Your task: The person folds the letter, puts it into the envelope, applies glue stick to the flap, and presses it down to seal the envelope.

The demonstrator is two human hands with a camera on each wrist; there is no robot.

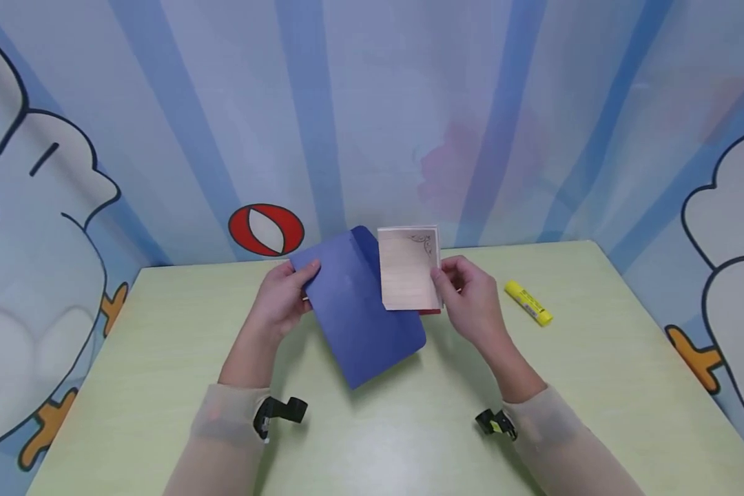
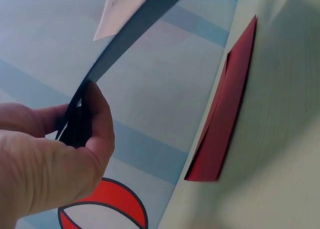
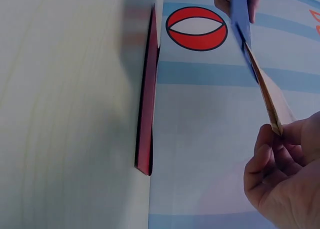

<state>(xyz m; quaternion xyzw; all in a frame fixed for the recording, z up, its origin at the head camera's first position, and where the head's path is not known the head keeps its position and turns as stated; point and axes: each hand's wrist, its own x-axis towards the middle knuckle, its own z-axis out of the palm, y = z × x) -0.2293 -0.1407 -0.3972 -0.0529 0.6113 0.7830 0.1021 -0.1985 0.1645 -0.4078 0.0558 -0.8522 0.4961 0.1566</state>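
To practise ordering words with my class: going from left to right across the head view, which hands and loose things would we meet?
Left hand → blue folder → pale paper → right hand → yellow tube.

Front lane: table (image 1: 381, 451) passable between the left wrist camera (image 1: 290, 410) and the right wrist camera (image 1: 494, 423), as far as the blue folder's (image 1: 362, 317) lower corner.
Middle: barred by that folder, held raised in the left hand (image 1: 280, 297), and the paper pad (image 1: 408, 270) overlapping its right side.
Rear: limited by the wall (image 1: 390, 124), with the red folder (image 2: 225, 119) along the table's far edge.
Right lane: narrow between right hand (image 1: 472, 297) and glue stick (image 1: 528, 303); wider beyond the stick.
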